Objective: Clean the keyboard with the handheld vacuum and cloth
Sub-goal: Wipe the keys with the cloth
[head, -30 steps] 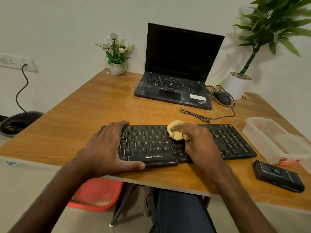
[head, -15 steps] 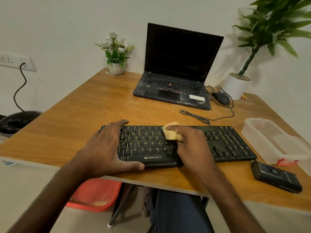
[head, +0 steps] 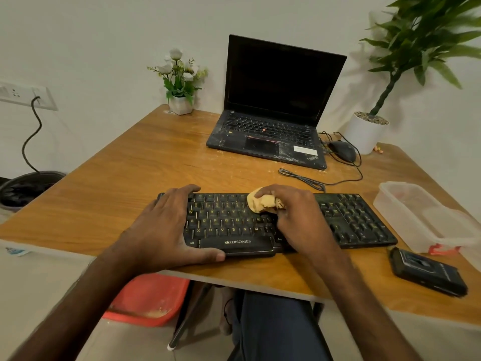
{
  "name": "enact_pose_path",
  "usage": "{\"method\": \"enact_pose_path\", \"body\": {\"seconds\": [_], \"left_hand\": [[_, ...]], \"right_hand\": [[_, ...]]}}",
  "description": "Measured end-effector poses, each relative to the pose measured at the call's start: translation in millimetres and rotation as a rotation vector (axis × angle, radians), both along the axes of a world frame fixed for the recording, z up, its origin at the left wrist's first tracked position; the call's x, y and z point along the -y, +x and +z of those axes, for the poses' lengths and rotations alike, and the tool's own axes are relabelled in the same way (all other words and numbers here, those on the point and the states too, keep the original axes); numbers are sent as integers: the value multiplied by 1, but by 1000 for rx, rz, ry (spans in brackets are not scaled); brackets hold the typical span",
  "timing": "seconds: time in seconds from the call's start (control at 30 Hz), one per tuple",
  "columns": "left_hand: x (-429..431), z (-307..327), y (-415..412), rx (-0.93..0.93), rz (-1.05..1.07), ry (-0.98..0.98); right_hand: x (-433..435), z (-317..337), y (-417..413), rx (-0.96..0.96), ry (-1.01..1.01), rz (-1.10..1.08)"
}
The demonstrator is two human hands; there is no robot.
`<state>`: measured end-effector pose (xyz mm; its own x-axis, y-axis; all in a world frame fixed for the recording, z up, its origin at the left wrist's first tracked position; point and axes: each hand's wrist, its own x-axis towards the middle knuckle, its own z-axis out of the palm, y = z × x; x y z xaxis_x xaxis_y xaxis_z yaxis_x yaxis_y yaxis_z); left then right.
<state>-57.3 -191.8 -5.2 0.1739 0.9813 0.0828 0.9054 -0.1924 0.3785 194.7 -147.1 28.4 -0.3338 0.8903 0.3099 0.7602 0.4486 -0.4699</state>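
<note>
- Keyboard point(head: 351, 222), black with yellow lettering, is lying lengthwise along the near edge of the wooden table point(head: 130, 191), directly in front of the person.
- The left hand point(head: 161, 230) is resting flat over the keyboard's left end. Its fingers are stretched out nearly straight across the keys toward the far edge, and its thumb is lying along the front rim near the brand label. It is spread and pressing down, not wrapped around anything.
- The right hand point(head: 299, 217) is sitting on the middle of the keyboard with its fingers curled. It is gripping a bunched yellow cloth point(head: 261, 203) between fingertips and thumb.
- The cloth is sticking out to the left of the fingers and touching the upper key rows; the heel of the hand is covering the keys below it.
- A black handheld unit point(head: 426, 272) — seemingly the vacuum — is lying flat on the table near the keyboard's right front corner, with neither hand touching it.
- A clear plastic container point(head: 416, 214) with a red clip is standing just beyond that unit, beside the keyboard's right end.
- An open laptop point(head: 281, 87), its screen dark, is sitting at the back of the table, with a mouse point(head: 342, 150) and a loose cable point(head: 302, 178) to its right.
- A small flower pot point(head: 181, 82) and a white potted plant point(head: 367, 131) are flanking the laptop — one on each side.
- A red tub point(head: 148, 298) is showing under the table.
</note>
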Motion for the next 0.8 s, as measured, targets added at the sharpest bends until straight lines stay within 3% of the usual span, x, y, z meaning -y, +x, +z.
{"method": "enact_pose_path", "body": {"seconds": [0.27,0.5,0.73,0.8], "left_hand": [[0,0,1,0,2,-10],[2,1,0,23,1,-1],[0,0,-1,6,-8,2],[0,-1,-1,14,-11,3]], "right_hand": [[50,-3,-25,18,-92,328],[18,0,8,-24,18,58],[61,-8,-1,32,-19,357],[51,-9,8,40,9,317]]}}
